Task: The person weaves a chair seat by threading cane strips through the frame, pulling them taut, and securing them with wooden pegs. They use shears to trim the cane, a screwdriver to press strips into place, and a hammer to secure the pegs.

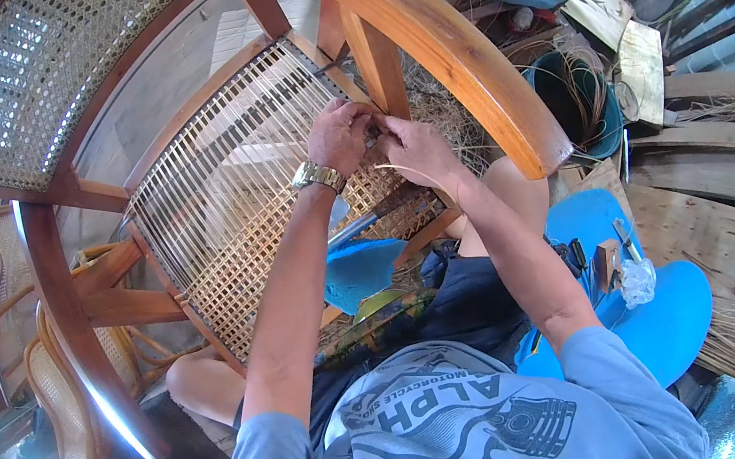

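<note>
The wooden chair frame holds a partly woven cane seat, with open squares in the near part and straight strands across the far part. At the seat's right edge my left hand, with a gold watch on the wrist, has its fingers pinched together. Right beside it my right hand is pinched too, its fingertips close to the left ones. A thin cane strand curves out below my right hand. What lies between the fingertips is too small to make out.
The chair's curved armrest arches over the right side. A finished cane back panel stands upper left. A blue stool bears small tools and a plastic wad. A green bucket holds cane strands. Wooden boards lie at right.
</note>
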### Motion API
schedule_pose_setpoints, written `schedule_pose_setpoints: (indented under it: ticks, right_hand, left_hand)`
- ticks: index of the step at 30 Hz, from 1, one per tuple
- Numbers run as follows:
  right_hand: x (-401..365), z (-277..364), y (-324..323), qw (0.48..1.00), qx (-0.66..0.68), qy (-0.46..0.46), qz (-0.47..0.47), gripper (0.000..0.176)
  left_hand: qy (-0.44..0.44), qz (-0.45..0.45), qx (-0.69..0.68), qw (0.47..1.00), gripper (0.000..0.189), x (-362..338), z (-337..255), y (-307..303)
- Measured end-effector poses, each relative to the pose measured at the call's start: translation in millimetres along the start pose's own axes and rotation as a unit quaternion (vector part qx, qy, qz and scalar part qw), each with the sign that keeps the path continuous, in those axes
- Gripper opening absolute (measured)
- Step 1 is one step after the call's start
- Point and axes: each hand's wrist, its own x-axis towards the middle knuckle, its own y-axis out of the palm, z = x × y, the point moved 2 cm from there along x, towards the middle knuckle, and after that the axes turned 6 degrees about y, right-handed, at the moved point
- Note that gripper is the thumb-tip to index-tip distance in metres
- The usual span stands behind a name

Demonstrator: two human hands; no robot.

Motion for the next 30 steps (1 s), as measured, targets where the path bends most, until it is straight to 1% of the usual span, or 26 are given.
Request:
schedule_pose_setpoints:
  ticks: [1, 2, 3, 4, 5, 6, 8, 10, 12, 15, 16, 18, 19, 20, 21, 23, 25, 27, 28, 30]
  right_hand:
    - [0.5, -4.0, 3.6, 1.0, 0.0, 0.0, -0.001, 0.036]
    - [1.7, -8.8, 7.9, 0.998, 0.028, -0.028, -0.049, 0.035]
    - [2.4, -7.2, 7.9, 0.992, 0.056, -0.057, -0.096, 0.035]
    - [2.5, -7.5, 8.2, 0.992, 0.056, -0.059, -0.095, 0.035]
    - [0.5, -7.7, 8.3, 0.99, 0.062, -0.082, -0.097, 0.035]
    - [-1.6, -7.2, 8.5, 0.987, 0.067, -0.104, -0.098, 0.035]
    - [-1.1, -8.2, 10.2, 0.99, 0.042, -0.095, -0.091, 0.036]
    - [0.1, -8.9, 10.1, 0.992, 0.017, -0.085, -0.086, 0.038]
    - [3.1, -7.3, 9.8, 0.996, -0.013, -0.057, -0.061, 0.041]
    - [0.8, -3.0, 7.8, 0.997, -0.018, -0.049, -0.057, 0.044]
    - [1.9, -2.8, 8.0, 0.997, -0.018, -0.049, -0.056, 0.044]
    - [4.6, -2.2, 8.3, 0.999, -0.037, -0.007, -0.032, 0.046]
    - [5.4, -0.2, 7.3, 0.999, -0.036, -0.006, -0.032, 0.046]
    - [7.0, 1.3, 6.2, 0.999, -0.043, 0.015, -0.018, 0.047]
    - [8.8, 2.6, 4.9, 0.998, -0.049, 0.036, -0.004, 0.048]
    - [13.6, 0.1, 5.0, 0.998, -0.044, 0.033, -0.002, 0.048]
    - [17.1, -7.0, 6.9, 0.999, -0.039, 0.031, 0.0, 0.048]
    - [17.6, -11.0, 5.8, 1.0, 0.013, 0.014, 0.0, 0.047]
    - [14.8, -12.2, 3.9, 1.0, 0.015, 0.015, -0.001, 0.047]
    - [3.3, -14.3, -3.5, 0.998, 0.063, -0.014, -0.02, 0.04]
  left_hand:
    - [-0.013, 0.019, -0.003, 1.0, 0.015, 1.5, 0.2, -1.0]
    - [-0.026, 0.037, -0.006, 0.999, 0.016, 2.4, 0.2, -2.1]
    - [-0.026, 0.035, -0.006, 0.999, 0.016, 1.8, 1.5, -1.0]
    - [-0.011, 0.012, 0.023, 1.0, 0.017, 0.7, 1.7, 0.2]
    - [0.004, -0.01, 0.052, 0.999, 0.018, -0.4, 2.6, 0.7]
    - [0.003, -0.011, 0.052, 0.999, 0.018, 0.0, 1.7, -0.6]
    - [-0.02, 0.028, 0.055, 0.998, 0.02, 2.9, 0.3, -0.5]
    - [-0.014, 0.034, 0.058, 0.998, 0.02, 4.7, -0.8, -0.9]
    - [-0.008, 0.038, 0.064, 0.997, 0.02, 5.5, -3.3, -3.3]
    - [0.0, 0.033, 0.087, 0.996, 0.02, 4.5, -6.2, -2.7]
    - [0.009, 0.016, 0.083, 0.996, 0.019, 2.8, -4.4, -1.4]
    - [0.017, 0.002, 0.078, 0.997, 0.019, -1.4, -1.2, 1.8]
    - [0.025, -0.018, 0.069, 0.997, 0.018, -2.1, -0.1, 2.3]
    - [0.032, -0.038, 0.06, 0.997, 0.016, -2.7, 0.6, 2.7]
    - [0.033, -0.037, 0.06, 0.997, 0.016, -4.1, 1.7, 4.5]
    - [0.054, -0.083, 0.047, 0.994, 0.015, -7.7, 3.1, 5.4]
    - [0.052, -0.088, 0.036, 0.994, 0.014, -9.3, 2.7, 5.7]
    - [0.05, -0.092, 0.025, 0.994, 0.014, -9.6, -0.8, 4.8]
    - [0.036, -0.082, 0.038, 0.995, 0.014, -8.0, -3.2, 3.4]
    - [0.024, -0.07, 0.054, 0.996, 0.015, -3.8, -5.9, -1.0]
